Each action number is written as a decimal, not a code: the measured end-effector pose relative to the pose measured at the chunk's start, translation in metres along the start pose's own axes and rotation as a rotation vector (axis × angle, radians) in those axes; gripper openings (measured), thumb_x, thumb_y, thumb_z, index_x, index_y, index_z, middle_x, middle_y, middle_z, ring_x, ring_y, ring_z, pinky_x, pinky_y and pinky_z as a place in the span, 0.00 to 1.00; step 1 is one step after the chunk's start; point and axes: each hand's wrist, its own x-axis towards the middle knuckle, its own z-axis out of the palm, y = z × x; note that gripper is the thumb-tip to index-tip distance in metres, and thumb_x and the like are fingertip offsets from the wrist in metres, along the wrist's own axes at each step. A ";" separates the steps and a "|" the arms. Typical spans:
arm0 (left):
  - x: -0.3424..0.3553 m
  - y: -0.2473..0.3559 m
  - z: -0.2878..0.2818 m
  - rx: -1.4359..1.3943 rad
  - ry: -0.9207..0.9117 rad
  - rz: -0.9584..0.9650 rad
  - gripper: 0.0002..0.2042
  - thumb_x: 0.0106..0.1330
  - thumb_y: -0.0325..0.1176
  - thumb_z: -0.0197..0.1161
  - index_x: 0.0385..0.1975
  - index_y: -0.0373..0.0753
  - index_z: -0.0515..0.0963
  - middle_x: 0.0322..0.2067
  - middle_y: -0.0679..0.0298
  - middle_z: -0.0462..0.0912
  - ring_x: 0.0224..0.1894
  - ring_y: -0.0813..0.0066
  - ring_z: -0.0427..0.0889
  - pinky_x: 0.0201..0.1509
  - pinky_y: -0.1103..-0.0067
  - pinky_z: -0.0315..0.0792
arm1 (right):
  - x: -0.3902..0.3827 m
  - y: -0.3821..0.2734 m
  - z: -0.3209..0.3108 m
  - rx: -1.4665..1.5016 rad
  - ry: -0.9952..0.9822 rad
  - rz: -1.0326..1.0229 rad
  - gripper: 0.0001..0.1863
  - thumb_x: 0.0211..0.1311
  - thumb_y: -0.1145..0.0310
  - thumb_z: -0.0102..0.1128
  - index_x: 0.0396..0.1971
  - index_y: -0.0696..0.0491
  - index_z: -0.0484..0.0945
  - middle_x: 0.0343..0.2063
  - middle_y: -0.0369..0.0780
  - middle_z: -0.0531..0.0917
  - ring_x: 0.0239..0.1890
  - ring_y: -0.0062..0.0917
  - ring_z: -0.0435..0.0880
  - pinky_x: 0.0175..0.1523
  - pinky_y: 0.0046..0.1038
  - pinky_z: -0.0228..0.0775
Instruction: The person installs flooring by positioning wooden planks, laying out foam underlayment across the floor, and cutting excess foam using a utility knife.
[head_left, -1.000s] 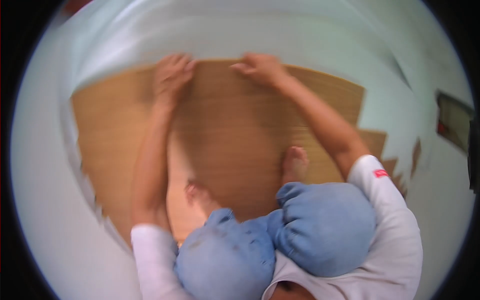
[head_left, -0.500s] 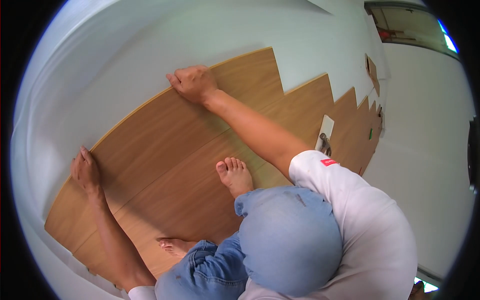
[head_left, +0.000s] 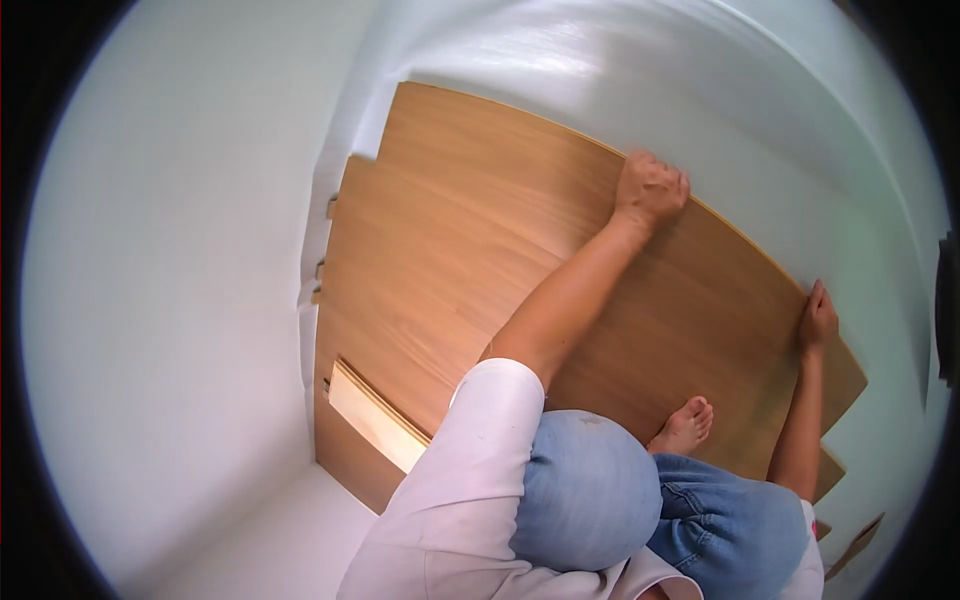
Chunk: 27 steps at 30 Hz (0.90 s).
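Note:
A long wood-look flooring plank (head_left: 480,130) forms the far row of a brown laid floor (head_left: 400,270). My left hand (head_left: 652,190) is closed over the plank's far edge near the middle, its fingers curled down beyond the edge. Farther right, my right hand (head_left: 820,318) grips the same edge, thumb side up, near the plank's right end. Where the fingertips reach under or behind the edge is hidden. My bare foot (head_left: 685,425) rests on the planks just behind the row.
A short plank offcut (head_left: 375,412) lies on the floor at the left. Small spacers (head_left: 320,270) sit between the plank ends and the white wall (head_left: 180,250). White underlay sheet (head_left: 540,55) spreads beyond the far edge. A brown cardboard-like piece (head_left: 857,542) is at the lower right.
The view has swung left, bringing the left wall and row ends in and losing the hammer on the right. Both hands are still on the plank's far edge.

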 end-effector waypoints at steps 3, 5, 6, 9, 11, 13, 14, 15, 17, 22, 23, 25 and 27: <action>0.000 -0.007 -0.009 -0.061 0.028 -0.011 0.16 0.63 0.39 0.62 0.11 0.44 0.78 0.18 0.61 0.82 0.26 0.61 0.80 0.40 0.66 0.72 | 0.009 0.006 0.014 -0.088 0.104 0.044 0.30 0.77 0.43 0.42 0.30 0.55 0.81 0.26 0.52 0.81 0.29 0.50 0.78 0.35 0.45 0.68; 0.005 -0.001 -0.013 -0.027 -0.018 0.051 0.15 0.60 0.39 0.63 0.11 0.45 0.78 0.16 0.61 0.81 0.25 0.62 0.80 0.41 0.67 0.72 | 0.008 0.018 0.007 -0.127 0.149 0.022 0.30 0.77 0.44 0.42 0.30 0.54 0.81 0.25 0.52 0.81 0.28 0.50 0.78 0.34 0.46 0.68; 0.012 -0.003 -0.016 -0.021 0.000 0.049 0.15 0.60 0.39 0.63 0.11 0.45 0.78 0.16 0.61 0.81 0.25 0.62 0.80 0.41 0.67 0.72 | 0.005 0.015 -0.003 -0.084 0.165 0.036 0.29 0.76 0.44 0.42 0.30 0.53 0.82 0.25 0.51 0.82 0.28 0.51 0.78 0.34 0.47 0.68; 0.012 -0.008 -0.023 -0.063 -0.001 0.011 0.15 0.61 0.39 0.62 0.11 0.46 0.79 0.16 0.63 0.81 0.25 0.64 0.80 0.42 0.69 0.72 | 0.001 0.001 0.000 -0.116 0.182 0.045 0.28 0.76 0.45 0.43 0.29 0.52 0.82 0.24 0.50 0.82 0.27 0.51 0.78 0.33 0.48 0.68; 0.006 -0.053 -0.032 -0.017 0.018 0.015 0.15 0.61 0.40 0.62 0.11 0.47 0.79 0.16 0.63 0.81 0.25 0.64 0.80 0.42 0.70 0.71 | -0.006 -0.056 0.035 -0.131 0.206 0.054 0.27 0.75 0.46 0.43 0.28 0.53 0.81 0.24 0.50 0.82 0.27 0.50 0.79 0.33 0.47 0.68; 0.010 -0.072 -0.035 0.006 -0.019 -0.002 0.16 0.62 0.41 0.61 0.11 0.47 0.79 0.17 0.64 0.81 0.26 0.65 0.80 0.43 0.70 0.71 | -0.009 -0.086 0.034 -0.127 0.162 0.080 0.27 0.75 0.46 0.43 0.28 0.53 0.81 0.25 0.50 0.82 0.28 0.50 0.79 0.34 0.47 0.69; 0.011 -0.074 -0.035 0.025 -0.058 -0.014 0.17 0.62 0.42 0.60 0.11 0.47 0.79 0.17 0.64 0.82 0.26 0.65 0.80 0.44 0.70 0.71 | -0.009 -0.092 0.032 -0.124 0.120 0.112 0.28 0.75 0.46 0.43 0.28 0.53 0.81 0.26 0.50 0.83 0.29 0.49 0.80 0.35 0.47 0.69; 0.013 -0.079 -0.034 0.026 -0.051 -0.020 0.17 0.62 0.42 0.60 0.11 0.47 0.79 0.17 0.64 0.82 0.26 0.65 0.80 0.44 0.70 0.71 | -0.003 -0.100 0.031 -0.116 0.095 0.082 0.28 0.76 0.46 0.42 0.29 0.52 0.82 0.28 0.50 0.83 0.31 0.49 0.81 0.37 0.47 0.70; 0.017 -0.085 -0.032 0.088 -0.048 -0.007 0.18 0.64 0.43 0.58 0.12 0.48 0.80 0.18 0.65 0.83 0.28 0.66 0.81 0.45 0.70 0.70 | 0.000 -0.094 0.034 -0.122 0.109 0.061 0.28 0.76 0.46 0.42 0.30 0.52 0.82 0.28 0.50 0.84 0.31 0.50 0.81 0.37 0.47 0.70; 0.014 -0.072 -0.026 0.116 -0.025 -0.038 0.17 0.63 0.41 0.60 0.11 0.47 0.79 0.17 0.65 0.82 0.26 0.67 0.80 0.45 0.71 0.71 | 0.005 -0.097 0.021 -0.163 0.111 0.050 0.29 0.76 0.46 0.42 0.30 0.53 0.83 0.28 0.50 0.85 0.33 0.50 0.82 0.38 0.47 0.71; 0.015 -0.069 -0.026 0.148 -0.039 -0.049 0.17 0.64 0.41 0.60 0.11 0.47 0.79 0.17 0.64 0.82 0.26 0.67 0.80 0.45 0.70 0.71 | 0.005 -0.090 0.016 -0.169 0.068 0.074 0.29 0.76 0.45 0.42 0.30 0.53 0.83 0.29 0.50 0.85 0.33 0.51 0.82 0.38 0.47 0.71; 0.017 -0.073 -0.025 0.118 -0.026 -0.059 0.17 0.64 0.40 0.60 0.11 0.46 0.79 0.17 0.64 0.82 0.26 0.67 0.80 0.46 0.70 0.71 | 0.007 -0.088 0.016 -0.171 0.020 0.088 0.29 0.76 0.45 0.42 0.31 0.53 0.83 0.29 0.50 0.85 0.34 0.51 0.82 0.38 0.48 0.71; 0.016 -0.076 -0.024 0.089 -0.010 -0.066 0.17 0.64 0.40 0.60 0.11 0.46 0.79 0.17 0.64 0.82 0.26 0.67 0.80 0.47 0.70 0.71 | 0.013 -0.089 0.031 -0.191 0.106 0.012 0.28 0.76 0.45 0.42 0.31 0.52 0.84 0.29 0.49 0.85 0.33 0.50 0.82 0.38 0.48 0.71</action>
